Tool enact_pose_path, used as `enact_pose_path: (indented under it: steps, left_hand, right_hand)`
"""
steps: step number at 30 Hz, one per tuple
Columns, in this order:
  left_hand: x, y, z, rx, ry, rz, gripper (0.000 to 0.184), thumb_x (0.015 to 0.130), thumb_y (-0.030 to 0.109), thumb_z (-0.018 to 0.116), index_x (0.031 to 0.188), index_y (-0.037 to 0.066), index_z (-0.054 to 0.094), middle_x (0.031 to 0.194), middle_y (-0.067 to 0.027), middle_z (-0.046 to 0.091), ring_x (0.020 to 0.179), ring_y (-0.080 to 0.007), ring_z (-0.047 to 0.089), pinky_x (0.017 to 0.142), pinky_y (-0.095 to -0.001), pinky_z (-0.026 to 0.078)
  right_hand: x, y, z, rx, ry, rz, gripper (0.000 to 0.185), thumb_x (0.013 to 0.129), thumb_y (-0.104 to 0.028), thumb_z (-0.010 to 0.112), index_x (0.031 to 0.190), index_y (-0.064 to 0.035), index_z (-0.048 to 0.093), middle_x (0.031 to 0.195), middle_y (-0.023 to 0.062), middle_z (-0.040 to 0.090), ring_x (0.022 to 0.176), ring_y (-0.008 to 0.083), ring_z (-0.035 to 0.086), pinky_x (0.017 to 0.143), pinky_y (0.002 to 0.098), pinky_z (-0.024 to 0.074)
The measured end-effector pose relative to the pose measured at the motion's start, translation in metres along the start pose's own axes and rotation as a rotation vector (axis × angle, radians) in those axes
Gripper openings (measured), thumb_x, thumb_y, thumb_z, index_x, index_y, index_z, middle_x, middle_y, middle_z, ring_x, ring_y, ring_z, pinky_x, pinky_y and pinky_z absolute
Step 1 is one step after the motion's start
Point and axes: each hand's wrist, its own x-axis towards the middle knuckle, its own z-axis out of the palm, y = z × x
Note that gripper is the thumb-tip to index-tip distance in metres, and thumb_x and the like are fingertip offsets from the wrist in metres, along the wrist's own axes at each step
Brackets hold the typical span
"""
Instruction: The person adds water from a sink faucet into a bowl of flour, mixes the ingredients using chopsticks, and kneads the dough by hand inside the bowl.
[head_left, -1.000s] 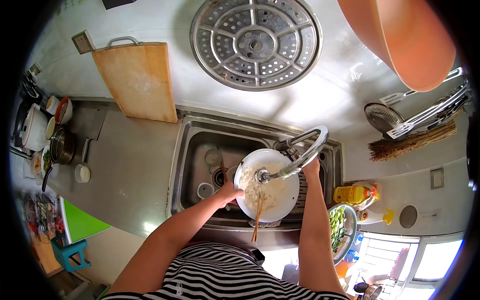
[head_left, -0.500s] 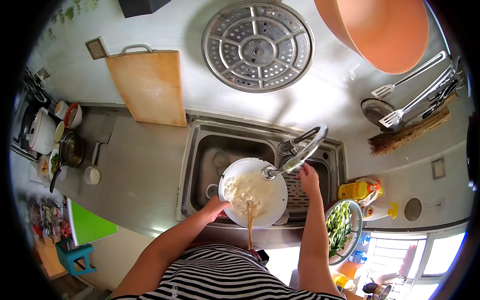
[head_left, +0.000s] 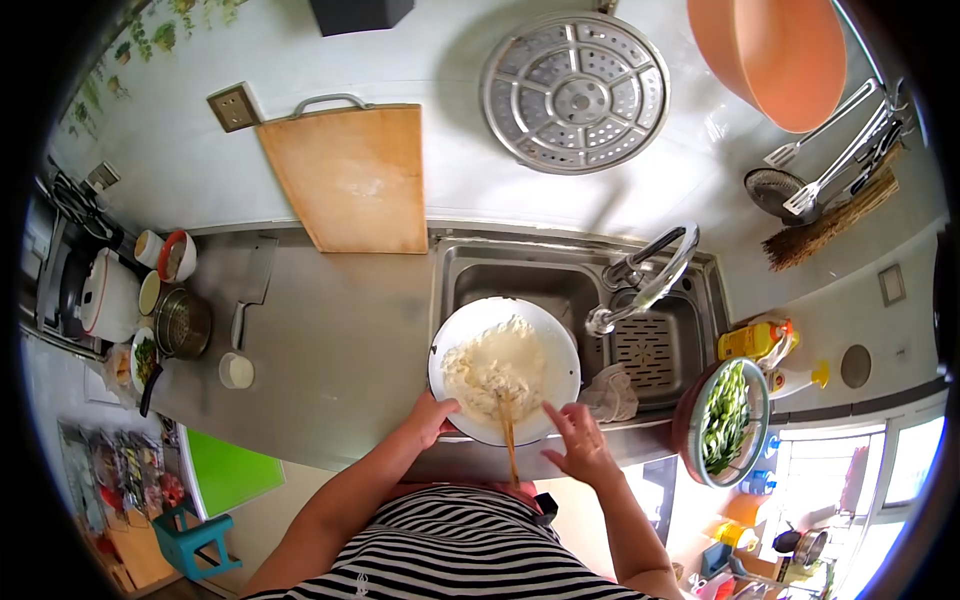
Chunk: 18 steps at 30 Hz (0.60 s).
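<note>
A white enamel basin [head_left: 562,345] hangs over the front of the sink, holding a clumpy flour mixture [head_left: 490,368]. My left hand [head_left: 433,418] grips its lower left rim. A pair of wooden chopsticks [head_left: 511,445] stands in the flour and leans out over the near rim. My right hand [head_left: 582,446] is at the lower right rim, close to the chopsticks, fingers apart and holding nothing. The faucet [head_left: 640,295] arches over the sink to the right of the basin; no stream of water shows.
Left on the counter are a cleaver [head_left: 255,285], a small white cup [head_left: 236,371] and a pot [head_left: 182,325]. A cutting board [head_left: 345,180] leans against the wall. A cloth [head_left: 610,393] hangs on the sink edge, and a colander of greens [head_left: 727,420] stands at the right.
My right hand has left the faucet and come down to the basin's near right rim. The basin has moved left, out from under the spout, with my left hand still gripping it.
</note>
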Motion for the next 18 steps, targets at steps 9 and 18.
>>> enact_pose_path:
  steps: [9, 18]
  left_hand:
    - [-0.067, 0.042, -0.133, -0.013, -0.003, 0.005, 0.041, 0.075, 0.0, 0.057, 0.114, -0.004, 0.05, 0.1, -0.0154, 0.06, 0.084, -0.0296, 0.064, 0.069, -0.0424, 0.057]
    - [-0.09, 0.046, -0.276, 0.052, -0.017, 0.076, 0.045, 0.073, 0.006, 0.062, 0.116, 0.001, 0.051, 0.102, -0.012, 0.06, 0.088, -0.0248, 0.062, 0.072, -0.0392, 0.054]
  right_hand:
    - [0.054, -0.169, 0.103, 0.056, 0.239, -0.338, 0.026, 0.071, -0.013, 0.072, 0.094, -0.0076, 0.063, 0.087, 0.0102, 0.056, 0.07, 0.0279, 0.059, 0.062, 0.0368, 0.05]
    - [0.113, -0.264, 0.136, 0.445, 0.306, -0.115, 0.015, 0.076, 0.004, 0.066, 0.091, 0.0017, 0.065, 0.081, 0.0156, 0.063, 0.07, 0.0271, 0.064, 0.061, 0.0308, 0.0502]
